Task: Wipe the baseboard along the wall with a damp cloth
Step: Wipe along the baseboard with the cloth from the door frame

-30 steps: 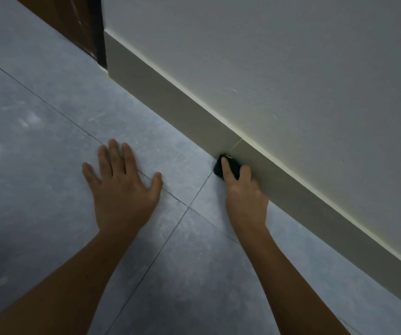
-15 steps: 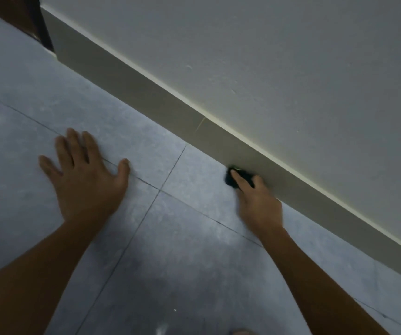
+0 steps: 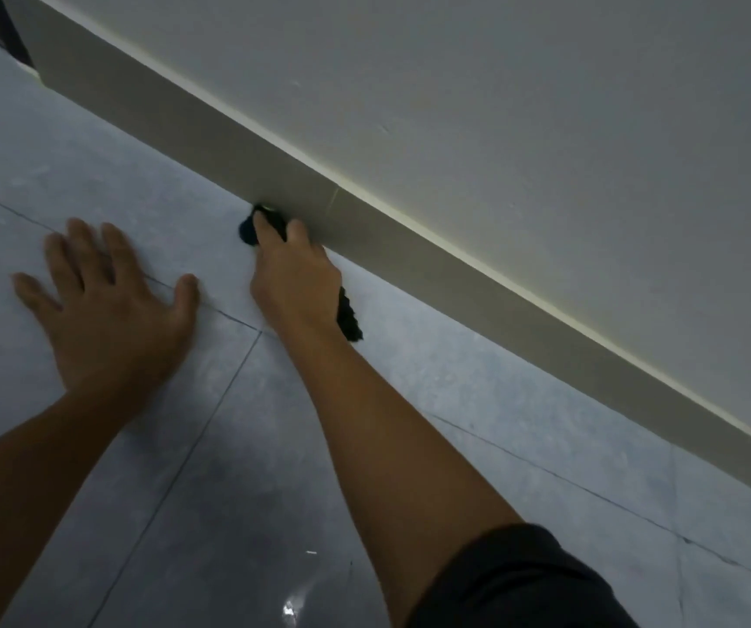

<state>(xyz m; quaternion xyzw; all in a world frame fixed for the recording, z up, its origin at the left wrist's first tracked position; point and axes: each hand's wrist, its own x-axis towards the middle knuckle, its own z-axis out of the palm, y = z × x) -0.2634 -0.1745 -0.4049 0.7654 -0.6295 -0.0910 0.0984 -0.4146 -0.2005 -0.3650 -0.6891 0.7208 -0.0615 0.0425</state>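
Right hand (image 3: 294,276) pressing dark cloth (image 3: 249,228) against baseboard (image 3: 409,251), left hand (image 3: 111,305) flat on tiled floor (image 3: 455,446).

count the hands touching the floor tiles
1: the left hand lies flat on the floor tiles. The right hand presses a dark cloth against the baseboard.

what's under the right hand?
A dark cloth under the right hand, pressed against the baseboard; ends show beyond fingertips and wrist. Its middle is covered.
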